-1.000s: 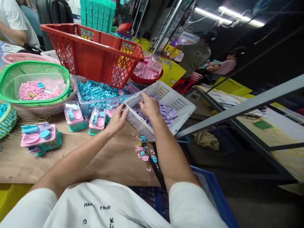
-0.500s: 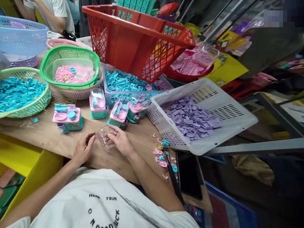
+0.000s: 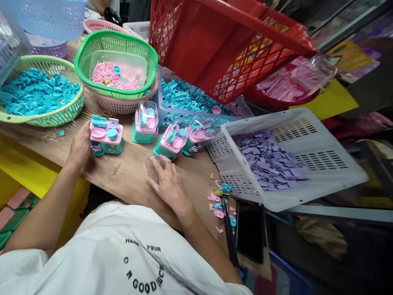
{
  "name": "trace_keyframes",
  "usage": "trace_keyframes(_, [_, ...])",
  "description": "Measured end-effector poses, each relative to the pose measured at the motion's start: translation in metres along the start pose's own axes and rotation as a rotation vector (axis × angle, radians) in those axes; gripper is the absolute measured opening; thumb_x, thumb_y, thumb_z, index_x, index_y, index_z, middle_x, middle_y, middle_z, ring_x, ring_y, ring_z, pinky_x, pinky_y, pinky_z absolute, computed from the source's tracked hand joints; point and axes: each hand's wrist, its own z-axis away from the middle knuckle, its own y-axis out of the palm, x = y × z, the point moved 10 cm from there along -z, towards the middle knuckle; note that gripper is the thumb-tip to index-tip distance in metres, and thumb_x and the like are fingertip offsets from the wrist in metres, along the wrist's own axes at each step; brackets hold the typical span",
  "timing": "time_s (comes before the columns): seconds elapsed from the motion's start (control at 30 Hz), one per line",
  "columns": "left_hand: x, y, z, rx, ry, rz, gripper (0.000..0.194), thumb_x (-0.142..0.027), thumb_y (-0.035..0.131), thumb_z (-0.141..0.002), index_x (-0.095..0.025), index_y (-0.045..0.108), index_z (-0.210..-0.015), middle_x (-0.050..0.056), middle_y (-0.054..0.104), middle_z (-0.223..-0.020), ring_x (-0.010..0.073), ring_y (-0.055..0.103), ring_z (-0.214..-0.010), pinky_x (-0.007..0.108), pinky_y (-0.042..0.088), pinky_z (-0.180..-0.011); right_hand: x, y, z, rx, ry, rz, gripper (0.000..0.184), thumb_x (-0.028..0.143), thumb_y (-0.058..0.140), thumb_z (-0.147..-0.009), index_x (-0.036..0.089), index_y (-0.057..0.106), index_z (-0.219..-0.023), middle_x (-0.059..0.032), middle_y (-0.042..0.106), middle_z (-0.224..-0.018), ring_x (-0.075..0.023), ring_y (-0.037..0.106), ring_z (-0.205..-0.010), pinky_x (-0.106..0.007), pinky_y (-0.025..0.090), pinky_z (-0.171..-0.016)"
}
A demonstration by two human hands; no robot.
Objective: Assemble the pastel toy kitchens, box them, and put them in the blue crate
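Observation:
My left hand (image 3: 80, 144) is cupped against the left end of a toy kitchen set (image 3: 107, 137) with a pink top, blue and purple parts and a teal base; some of its fingers are hidden. In my right hand (image 3: 168, 180) is a clear plastic cover (image 3: 151, 167), held low over the wooden table between thumb and fingers. Behind that hand stand more toy kitchens under clear covers: one upright (image 3: 145, 123), another tilted (image 3: 172, 140), and a third (image 3: 199, 137) partly hidden beside it.
Teal parts fill a light green basket (image 3: 46, 119) and a clear bin (image 3: 196, 115). A green basket (image 3: 80, 61) holds small pink pieces. A red crate (image 3: 190, 45) leans overhead. Purple pieces lie in a white crate (image 3: 331, 159). Loose parts (image 3: 218, 205) and a black phone (image 3: 250, 231) are at the right.
My left hand has moved left and away from the cover to the toy kitchen. My right hand still has the cover, now lower and turned. The whole view has shifted.

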Motion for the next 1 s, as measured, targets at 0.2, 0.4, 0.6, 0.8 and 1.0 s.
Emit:
trace_keyframes(0.2, [-0.016,0.036,0.072,0.104,0.117,-0.031,0.067,-0.07,0.047,-0.097,-0.019,0.058,-0.139,0.013,0.063,-0.124,0.026,0.064,-0.117,0.041,0.055,-0.104,-0.02,-0.014,0.016,0.256,-0.036,0.01,0.11,0.043,0.094,-0.066,0.03,0.038,-0.16,-0.015,0.038,-0.159,-0.0396,0.041,-0.146,-0.064,0.04,-0.119])
trace_keyframes(0.4, [-0.019,0.064,0.07,0.432,0.221,0.059,0.089,-0.07,0.066,-0.084,-0.019,0.044,-0.154,0.017,0.052,-0.148,0.0344,0.054,-0.135,0.05,0.048,-0.114,-0.033,0.002,0.014,0.255,-0.157,-0.109,0.1,0.033,0.088,-0.074,0.031,0.036,-0.16,-0.0135,0.038,-0.154,-0.0328,0.041,-0.147,-0.056,0.038,-0.123])
trace_keyframes(0.6, [-0.038,0.096,0.075,0.634,0.236,0.11,0.073,-0.059,0.064,-0.092,-0.02,0.048,-0.152,0.014,0.06,-0.142,0.0314,0.054,-0.134,0.048,0.043,-0.118,-0.079,-0.013,0.032,0.206,0.189,-0.051,0.124,0.053,0.095,-0.061,0.03,0.03,-0.163,-0.015,0.047,-0.138,-0.0397,0.054,-0.134,-0.064,0.045,-0.114])
trace_keyframes(0.8, [-0.066,0.117,0.087,0.879,0.414,0.13,0.101,-0.055,0.072,-0.088,-0.017,0.02,-0.166,0.017,0.03,-0.168,0.0336,0.033,-0.152,0.055,0.025,-0.128,-0.07,-0.027,0.04,0.275,0.024,-0.025,0.102,0.04,0.09,-0.073,0.03,0.039,-0.16,-0.014,0.045,-0.156,-0.0359,0.047,-0.145,-0.055,0.044,-0.118])
trace_keyframes(1.0, [-0.076,0.134,0.085,0.927,0.394,0.087,0.1,-0.056,0.069,-0.09,-0.013,0.019,-0.165,0.018,0.029,-0.169,0.0343,0.032,-0.154,0.052,0.026,-0.129,-0.092,-0.039,0.047,0.231,0.131,0.051,0.111,0.057,0.09,-0.069,0.023,0.039,-0.161,-0.0168,0.061,-0.139,-0.0396,0.057,-0.133,-0.062,0.043,-0.116])
